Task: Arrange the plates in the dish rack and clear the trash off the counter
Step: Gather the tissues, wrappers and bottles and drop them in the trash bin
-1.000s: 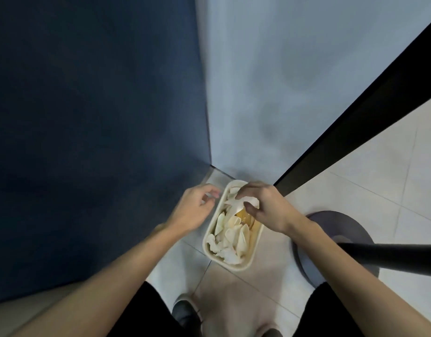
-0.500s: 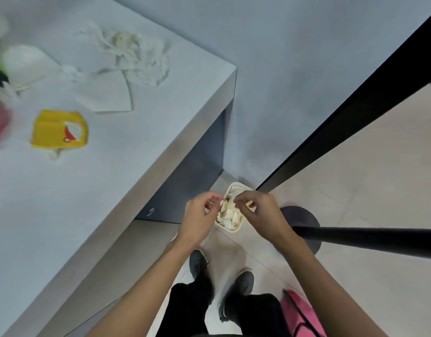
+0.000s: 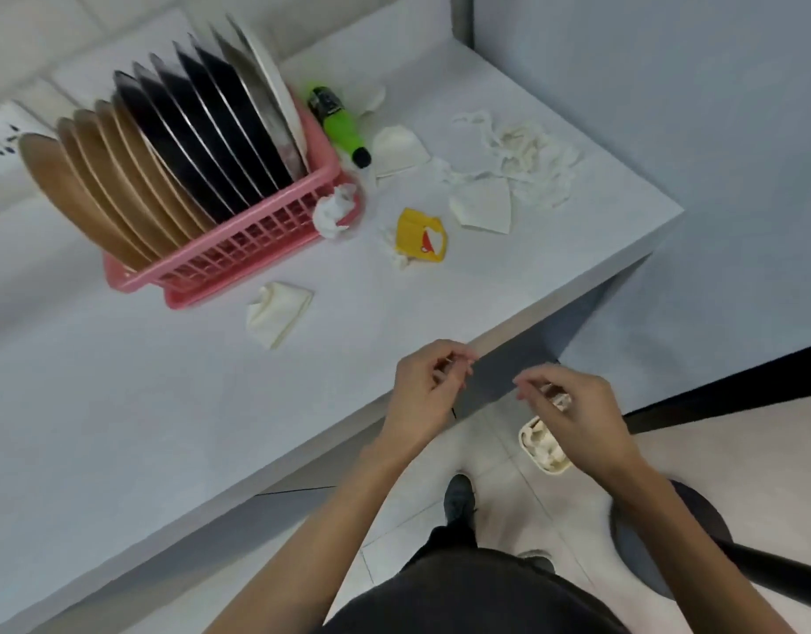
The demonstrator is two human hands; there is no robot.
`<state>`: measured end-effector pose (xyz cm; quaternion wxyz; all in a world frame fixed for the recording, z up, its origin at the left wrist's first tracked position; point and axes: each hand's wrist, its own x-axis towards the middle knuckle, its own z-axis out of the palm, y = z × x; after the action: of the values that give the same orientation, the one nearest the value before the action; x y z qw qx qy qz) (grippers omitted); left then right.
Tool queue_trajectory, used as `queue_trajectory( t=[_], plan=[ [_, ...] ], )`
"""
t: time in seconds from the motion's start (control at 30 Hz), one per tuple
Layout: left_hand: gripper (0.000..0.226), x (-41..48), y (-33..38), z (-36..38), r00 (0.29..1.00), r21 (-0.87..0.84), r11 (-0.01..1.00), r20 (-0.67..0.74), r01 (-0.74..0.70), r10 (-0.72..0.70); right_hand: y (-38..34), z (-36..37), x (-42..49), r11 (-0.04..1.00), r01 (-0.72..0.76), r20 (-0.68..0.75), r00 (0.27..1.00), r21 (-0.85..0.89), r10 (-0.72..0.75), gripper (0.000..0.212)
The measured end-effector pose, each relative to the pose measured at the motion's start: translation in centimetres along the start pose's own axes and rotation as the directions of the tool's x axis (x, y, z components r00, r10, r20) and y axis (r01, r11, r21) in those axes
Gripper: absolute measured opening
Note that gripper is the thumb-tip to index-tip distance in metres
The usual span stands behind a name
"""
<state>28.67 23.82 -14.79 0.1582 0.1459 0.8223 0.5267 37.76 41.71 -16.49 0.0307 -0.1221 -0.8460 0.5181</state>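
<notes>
Two bare hands hover apart at the front edge of the counter (image 3: 165,404), near its right corner. The left hand (image 3: 428,386) has loosely curled fingers with nothing visible in them, and the right hand (image 3: 572,414) is curled over the floor bin (image 3: 543,446); I cannot tell whether the pale scrap behind its fingers is held. Plates (image 3: 175,130) stand upright in the pink dish rack (image 3: 239,253) toward the back left, and the trash lies beyond both hands: a folded napkin (image 3: 277,313) nearest, then a yellow wrapper (image 3: 419,235) and white scraps (image 3: 483,208) toward the right corner.
</notes>
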Motion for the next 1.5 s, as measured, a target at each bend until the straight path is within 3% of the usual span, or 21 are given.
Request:
queue_trajectory(
  t=[0.17, 0.3, 0.4, 0.53, 0.67, 0.83, 1.0, 1.17, 1.37, 1.5],
  plan=[
    [0.021, 2.8, -2.0, -8.5, 0.963, 0.121, 0.993, -0.267, -0.016, 0.048, -3.2, 2.9, 5.3, 0.993, 0.119, 0.101, 0.988, -0.013, -0.117, 0.013],
    [0.022, 5.1, -4.9, -14.6, 0.880, 0.209, 0.974, -0.473, 0.082, 0.028, -4.4, 4.8, 10.5, 0.966, 0.201, 0.102, 0.977, -0.161, -0.186, 0.016],
    [0.028, 6.6, -7.7, -18.1, 0.839, 0.369, 0.910, -0.542, 0.191, 0.044, -5.6, 6.1, 14.6, 0.926, 0.230, 0.109, 0.972, -0.300, -0.206, 0.030],
    [0.062, 8.0, -9.3, -19.7, 0.834, 0.403, 0.783, -0.490, 0.474, -0.253, -6.7, 7.9, 19.7, 0.821, 0.232, 0.160, 0.972, -0.522, -0.173, 0.065],
    [0.066, 8.3, -9.4, -20.1, 0.840, 0.391, 0.786, -0.463, 0.479, -0.282, -6.7, 10.3, 22.7, 0.754, 0.220, 0.219, 0.970, -0.619, -0.104, 0.083],
    [0.072, 8.9, -9.7, -20.5, 0.838, 0.382, 0.763, -0.398, 0.521, -0.373, -6.1, 12.5, 23.6, 0.630, 0.195, 0.200, 0.978, -0.752, -0.064, 0.067],
    [0.062, 9.1, -9.7, -20.0, 0.835, 0.336, 0.778, -0.364, 0.531, -0.413, -6.0, 12.6, 23.3, 0.604, 0.263, 0.168, 0.963, -0.752, -0.211, 0.043],
    [0.054, 9.1, -9.2, -19.0, 0.851, 0.270, 0.826, -0.343, 0.495, -0.398, -6.4, 11.1, 23.1, 0.571, 0.363, 0.210, 0.925, -0.736, -0.317, 0.054],
    [0.043, 9.6, -7.0, -16.2, 0.892, 0.124, 0.908, -0.279, 0.400, -0.355, -6.6, 9.5, 22.4, 0.653, 0.408, 0.231, 0.910, -0.638, -0.343, 0.056],
    [0.037, 10.0, -5.2, -14.0, 0.930, 0.057, 0.949, -0.225, 0.310, -0.290, -6.3, 8.1, 21.6, 0.840, 0.293, 0.139, 0.956, -0.457, -0.258, 0.051]
  ],
)
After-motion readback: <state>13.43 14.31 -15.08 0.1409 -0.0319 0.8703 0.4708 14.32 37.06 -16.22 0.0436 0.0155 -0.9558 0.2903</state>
